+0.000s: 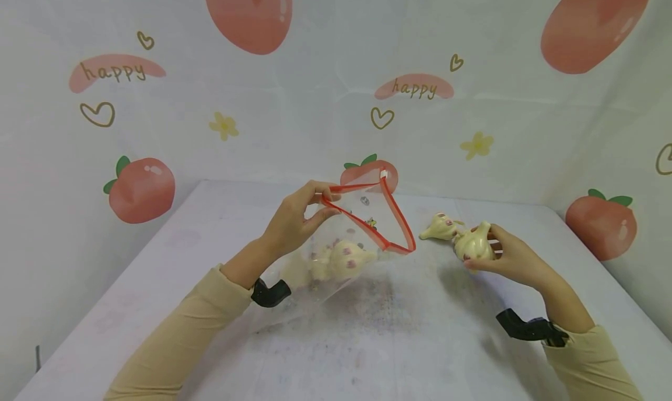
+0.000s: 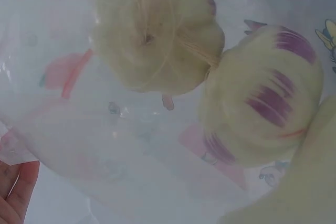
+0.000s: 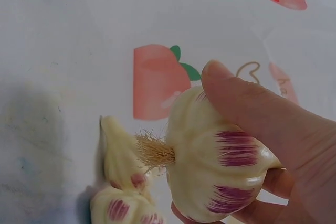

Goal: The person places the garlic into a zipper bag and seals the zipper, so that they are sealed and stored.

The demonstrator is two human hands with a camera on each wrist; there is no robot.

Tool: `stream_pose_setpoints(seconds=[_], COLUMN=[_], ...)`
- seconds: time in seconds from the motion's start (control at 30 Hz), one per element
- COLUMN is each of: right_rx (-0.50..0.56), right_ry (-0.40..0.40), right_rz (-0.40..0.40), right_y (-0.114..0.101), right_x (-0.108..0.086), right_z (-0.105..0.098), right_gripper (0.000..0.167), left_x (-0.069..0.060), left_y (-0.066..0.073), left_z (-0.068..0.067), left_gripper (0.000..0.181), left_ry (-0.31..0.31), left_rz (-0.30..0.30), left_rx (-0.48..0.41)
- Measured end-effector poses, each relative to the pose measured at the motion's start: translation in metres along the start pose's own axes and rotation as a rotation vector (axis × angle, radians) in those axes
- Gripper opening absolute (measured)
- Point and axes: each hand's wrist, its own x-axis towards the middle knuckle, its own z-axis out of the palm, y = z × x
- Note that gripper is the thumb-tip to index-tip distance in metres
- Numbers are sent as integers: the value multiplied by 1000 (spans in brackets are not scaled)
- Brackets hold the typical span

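Above the tabletop [image 1: 378,348], left of centre, the left hand [image 1: 294,223] pinches the red-edged rim of a clear bag [image 1: 397,213], its mouth gaping toward the right, with garlic bulbs [image 1: 347,260] inside. Well apart from it, the right hand [image 1: 511,256] grips a single bulb [image 1: 474,245] by its sides. Between that bulb and the rim runs a gap. Two loose bulbs [image 1: 440,227] lie just beyond the gripped one, short of the tabletop's far edge, where a printed backdrop [image 1: 315,121] rises.
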Motion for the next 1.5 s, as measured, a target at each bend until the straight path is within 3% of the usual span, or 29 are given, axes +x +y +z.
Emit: stream_pose_setpoints(seconds=[0.67,1.5], right_rx=[-14,5], right_ry=[55,119], right_rz=[-32,-79], right_y=[-18,-42], right_x=[6,12], right_z=[-3,-5], right_gripper=[65,68], left_x=[7,6], left_y=[1,4], left_z=[-5,-1], left_gripper=[25,27], left_ry=[13,-25], left_rz=[26,-26], left_rx=[-34,-21])
